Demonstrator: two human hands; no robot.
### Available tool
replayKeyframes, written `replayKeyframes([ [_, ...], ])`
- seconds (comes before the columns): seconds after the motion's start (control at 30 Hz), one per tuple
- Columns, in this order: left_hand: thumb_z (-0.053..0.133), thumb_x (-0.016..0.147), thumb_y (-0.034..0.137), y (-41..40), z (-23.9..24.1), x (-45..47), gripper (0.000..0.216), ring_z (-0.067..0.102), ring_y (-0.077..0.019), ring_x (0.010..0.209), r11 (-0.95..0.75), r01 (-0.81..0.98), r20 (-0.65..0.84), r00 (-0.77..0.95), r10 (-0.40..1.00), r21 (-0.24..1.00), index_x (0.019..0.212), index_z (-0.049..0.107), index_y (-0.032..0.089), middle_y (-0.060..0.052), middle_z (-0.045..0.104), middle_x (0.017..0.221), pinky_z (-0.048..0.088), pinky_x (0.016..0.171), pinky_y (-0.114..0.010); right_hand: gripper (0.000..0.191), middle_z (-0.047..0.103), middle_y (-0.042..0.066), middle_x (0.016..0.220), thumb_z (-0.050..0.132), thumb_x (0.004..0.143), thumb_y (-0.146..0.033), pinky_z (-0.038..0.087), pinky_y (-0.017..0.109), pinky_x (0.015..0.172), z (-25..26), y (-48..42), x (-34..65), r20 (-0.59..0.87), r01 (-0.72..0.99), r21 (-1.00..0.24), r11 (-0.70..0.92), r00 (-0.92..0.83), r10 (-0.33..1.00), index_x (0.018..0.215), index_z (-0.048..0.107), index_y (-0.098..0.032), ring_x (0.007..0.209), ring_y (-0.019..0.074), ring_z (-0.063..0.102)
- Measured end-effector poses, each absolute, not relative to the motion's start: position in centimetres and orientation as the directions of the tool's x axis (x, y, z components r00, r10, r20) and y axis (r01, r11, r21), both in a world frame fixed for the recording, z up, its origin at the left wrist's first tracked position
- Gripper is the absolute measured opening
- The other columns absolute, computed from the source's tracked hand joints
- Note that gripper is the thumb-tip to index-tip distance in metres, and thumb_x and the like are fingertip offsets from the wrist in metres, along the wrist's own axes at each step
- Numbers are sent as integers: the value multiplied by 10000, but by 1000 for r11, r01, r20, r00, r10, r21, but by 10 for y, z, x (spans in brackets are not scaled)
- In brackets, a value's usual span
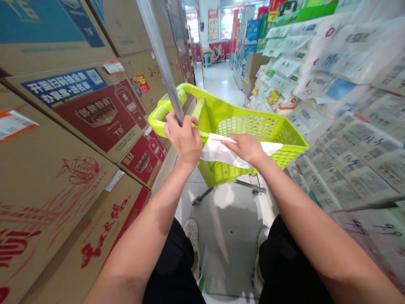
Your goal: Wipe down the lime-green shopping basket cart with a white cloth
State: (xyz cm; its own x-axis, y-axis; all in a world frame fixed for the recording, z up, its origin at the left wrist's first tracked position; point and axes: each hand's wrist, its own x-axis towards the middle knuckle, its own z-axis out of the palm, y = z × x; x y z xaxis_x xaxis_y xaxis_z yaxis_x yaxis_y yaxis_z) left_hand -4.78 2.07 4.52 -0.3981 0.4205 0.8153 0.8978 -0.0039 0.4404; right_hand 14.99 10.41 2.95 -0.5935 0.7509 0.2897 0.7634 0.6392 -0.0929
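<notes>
A lime-green shopping cart basket (268, 118) with perforated walls stands in front of me on metal legs with casters. My left hand (185, 139) is closed around the lower end of a metal pole (163, 59), right beside the basket's green handle loop (157, 118). Whether it also grips the loop is hard to make out. Over the basket's near rim lies a white cloth (218, 151). My right hand (247, 148) holds the cloth against that rim, its fingers pointing left and partly covering it.
Stacked cardboard cartons (98, 114) with price tags line the left side. Packs of tissue paper (348, 63) are piled along the right. A tiled aisle floor (221, 80) runs ahead to a blue stool (207, 60). My shoes flank the floor below the cart.
</notes>
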Motion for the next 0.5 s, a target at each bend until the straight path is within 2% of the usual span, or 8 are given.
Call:
replayKeyframes([
  [0.13, 556, 916, 180, 26, 47, -76, 151, 494, -301, 1353, -15, 888, 814, -415, 407, 460, 962, 687, 242, -133, 602, 1257, 359, 1183, -529, 715, 799, 143, 971, 369, 1005, -783, 343, 328, 694, 21, 122, 202, 185, 854, -23, 520, -507, 842, 991, 806, -218, 909, 307, 710],
  [0.3, 542, 956, 254, 31, 45, -93, 168, 492, -289, 1319, -61, 884, 828, -408, 384, 463, 941, 700, 197, -131, 598, 1212, 350, 1141, -544, 751, 802, 160, 997, 368, 981, -808, 366, 328, 692, 12, 132, 240, 153, 898, 51, 437, -439, 885, 1062, 811, -207, 922, 323, 723],
  [0.5, 555, 909, 166, 26, 45, -63, 142, 513, -307, 1292, -22, 877, 839, -452, 303, 480, 909, 683, 227, -134, 572, 1208, 394, 1133, -539, 845, 799, 173, 992, 283, 977, -846, 393, 337, 718, 16, 119, 197, 175, 876, 25, 481, -478, 861, 1067, 816, -198, 927, 326, 722],
])
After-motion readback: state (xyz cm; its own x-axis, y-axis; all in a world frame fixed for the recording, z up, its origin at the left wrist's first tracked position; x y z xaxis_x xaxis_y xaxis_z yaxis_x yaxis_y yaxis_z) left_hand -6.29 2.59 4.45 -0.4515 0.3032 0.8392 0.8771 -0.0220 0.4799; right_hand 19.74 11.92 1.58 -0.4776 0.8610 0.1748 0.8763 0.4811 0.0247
